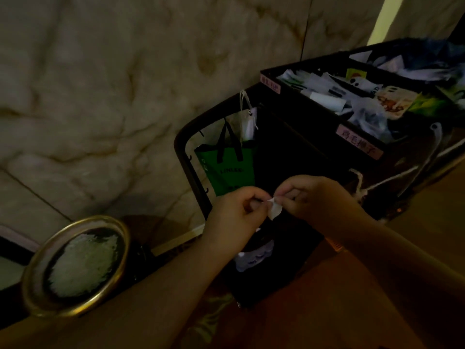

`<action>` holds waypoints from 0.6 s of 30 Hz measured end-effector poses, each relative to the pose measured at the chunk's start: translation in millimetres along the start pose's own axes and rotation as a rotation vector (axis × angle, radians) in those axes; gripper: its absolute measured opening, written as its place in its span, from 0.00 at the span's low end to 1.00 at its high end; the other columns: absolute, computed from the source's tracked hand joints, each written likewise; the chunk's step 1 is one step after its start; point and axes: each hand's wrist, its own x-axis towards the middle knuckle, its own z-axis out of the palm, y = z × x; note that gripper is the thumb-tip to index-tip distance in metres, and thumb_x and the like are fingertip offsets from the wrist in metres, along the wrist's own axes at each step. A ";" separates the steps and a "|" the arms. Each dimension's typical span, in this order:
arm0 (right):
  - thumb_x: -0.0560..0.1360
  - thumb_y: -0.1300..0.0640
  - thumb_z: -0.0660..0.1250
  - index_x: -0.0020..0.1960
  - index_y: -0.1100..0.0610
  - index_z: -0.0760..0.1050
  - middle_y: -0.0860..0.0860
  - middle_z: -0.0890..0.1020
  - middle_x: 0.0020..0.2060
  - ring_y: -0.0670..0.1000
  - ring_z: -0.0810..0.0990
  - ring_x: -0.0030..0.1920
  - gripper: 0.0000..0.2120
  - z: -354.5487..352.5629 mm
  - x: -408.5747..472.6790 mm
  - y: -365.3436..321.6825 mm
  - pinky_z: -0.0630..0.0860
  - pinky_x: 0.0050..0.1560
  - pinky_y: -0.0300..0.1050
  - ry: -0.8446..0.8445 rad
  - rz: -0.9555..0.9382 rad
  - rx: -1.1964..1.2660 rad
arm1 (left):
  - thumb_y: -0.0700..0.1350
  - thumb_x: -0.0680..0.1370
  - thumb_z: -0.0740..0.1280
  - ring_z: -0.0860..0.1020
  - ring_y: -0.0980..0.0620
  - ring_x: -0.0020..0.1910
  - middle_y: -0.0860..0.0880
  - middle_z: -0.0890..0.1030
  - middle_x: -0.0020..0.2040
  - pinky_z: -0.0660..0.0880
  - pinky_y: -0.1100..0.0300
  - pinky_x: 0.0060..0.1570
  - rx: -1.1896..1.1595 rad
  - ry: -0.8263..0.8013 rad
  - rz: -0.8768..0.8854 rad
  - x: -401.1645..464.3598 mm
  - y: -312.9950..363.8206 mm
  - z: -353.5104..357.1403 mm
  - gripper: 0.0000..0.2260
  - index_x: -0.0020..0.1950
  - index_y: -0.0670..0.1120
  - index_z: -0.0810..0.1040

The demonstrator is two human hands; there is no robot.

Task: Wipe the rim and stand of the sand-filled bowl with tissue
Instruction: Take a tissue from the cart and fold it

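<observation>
Two hands, one small scrap of tissue, and the bowl well off to the side

Both your hands meet in the middle of the view: your left hand (pixel 235 210) and your right hand (pixel 313 197) each pinch the same white tissue (pixel 274 209), fingertips clamped on it from either side. That scrap looks small and thin; pull the two pinches apart and it will likely tear, leaving too little to wipe with.

Low on your left, well apart from both hands, sits the sand-filled bowl (pixel 75 267), its gold rim (pixel 120 238) catching what light there is. Its stand is hidden in shadow, so you cannot judge it from here. A careless wipe along the rim could drag sand over the edge.

Between hands and bowl the path looks open, though your left forearm already passes just beside the bowl and could nudge it.

Behind your hands stands the dark cart (pixel 302 152), its frame bar curving near your left hand, with a green bag (pixel 226 167) hanging there. Beyond that, only the marble wall (pixel 113 84). Dim light hides edges everywhere, so move slowly.
</observation>
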 end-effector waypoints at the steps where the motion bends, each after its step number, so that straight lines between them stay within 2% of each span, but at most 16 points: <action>1: 0.70 0.44 0.73 0.40 0.32 0.78 0.30 0.82 0.41 0.31 0.80 0.39 0.07 2.4 -0.7 -5.4 0.72 0.33 0.26 0.003 -0.021 0.044 | 0.49 0.80 0.71 0.81 0.57 0.34 0.48 0.84 0.38 0.77 0.58 0.34 -0.038 0.003 -0.005 -4.3 1.3 -6.6 0.03 0.50 0.54 0.85; 3: 0.71 0.43 0.72 0.43 0.35 0.79 0.33 0.84 0.40 0.34 0.82 0.38 0.03 11.4 -0.4 -19.0 0.74 0.34 0.26 -0.013 -0.058 0.140 | 0.48 0.80 0.71 0.84 0.55 0.39 0.48 0.85 0.40 0.80 0.53 0.41 -0.089 0.024 -0.038 -14.5 0.4 -23.0 0.04 0.52 0.53 0.86; 5: 0.71 0.41 0.70 0.45 0.37 0.80 0.37 0.85 0.40 0.38 0.84 0.39 0.04 25.2 0.6 -34.4 0.77 0.35 0.30 -0.037 -0.081 0.220 | 0.47 0.80 0.73 0.86 0.49 0.43 0.46 0.87 0.42 0.83 0.47 0.48 -0.134 0.056 -0.076 -27.3 -4.6 -41.3 0.04 0.53 0.53 0.86; 7: 0.73 0.43 0.71 0.45 0.38 0.80 0.38 0.85 0.41 0.39 0.84 0.39 0.02 44.6 4.0 -50.3 0.78 0.36 0.32 -0.077 -0.076 0.254 | 0.47 0.78 0.74 0.86 0.44 0.44 0.44 0.86 0.40 0.82 0.50 0.45 -0.157 0.097 -0.112 -42.1 -12.2 -60.7 0.05 0.53 0.55 0.84; 8: 0.74 0.46 0.72 0.45 0.38 0.81 0.37 0.85 0.41 0.40 0.84 0.39 0.02 55.2 6.1 -58.9 0.79 0.36 0.33 -0.105 -0.075 0.275 | 0.46 0.78 0.74 0.85 0.44 0.41 0.43 0.85 0.39 0.80 0.55 0.40 -0.164 0.117 -0.127 -49.9 -16.9 -70.3 0.06 0.52 0.56 0.84; 10: 0.74 0.51 0.74 0.44 0.38 0.81 0.37 0.85 0.40 0.40 0.84 0.38 0.07 79.2 10.3 -78.8 0.81 0.38 0.36 -0.148 -0.064 0.335 | 0.45 0.77 0.75 0.81 0.53 0.33 0.45 0.82 0.36 0.74 0.64 0.34 -0.172 0.157 -0.144 -67.6 -26.1 -91.9 0.08 0.54 0.56 0.84; 12: 0.74 0.55 0.74 0.43 0.39 0.81 0.39 0.86 0.38 0.41 0.85 0.38 0.10 105.4 12.5 -102.2 0.81 0.39 0.37 -0.204 -0.065 0.374 | 0.44 0.76 0.75 0.78 0.60 0.33 0.47 0.81 0.35 0.76 0.63 0.34 -0.176 0.202 -0.166 -86.6 -35.4 -115.7 0.10 0.55 0.55 0.83; 14: 0.74 0.59 0.74 0.42 0.43 0.82 0.42 0.86 0.36 0.43 0.85 0.38 0.11 133.9 11.2 -130.2 0.80 0.38 0.37 -0.269 -0.054 0.446 | 0.42 0.76 0.75 0.80 0.58 0.36 0.46 0.83 0.36 0.78 0.57 0.39 -0.174 0.252 -0.187 -107.6 -45.2 -141.4 0.11 0.57 0.53 0.83; 16: 0.73 0.62 0.74 0.40 0.47 0.82 0.44 0.86 0.33 0.42 0.85 0.35 0.11 158.6 7.1 -154.5 0.79 0.35 0.34 -0.310 -0.037 0.528 | 0.40 0.77 0.75 0.79 0.59 0.36 0.48 0.83 0.37 0.77 0.61 0.39 -0.179 0.297 -0.195 -127.5 -52.7 -164.1 0.12 0.58 0.50 0.83; 18: 0.73 0.63 0.74 0.39 0.46 0.82 0.47 0.86 0.34 0.45 0.85 0.35 0.12 187.1 0.9 -183.6 0.80 0.35 0.35 -0.378 -0.010 0.619 | 0.39 0.77 0.75 0.80 0.58 0.38 0.46 0.85 0.41 0.76 0.64 0.41 -0.158 0.339 -0.213 -152.5 -63.8 -191.2 0.14 0.61 0.50 0.82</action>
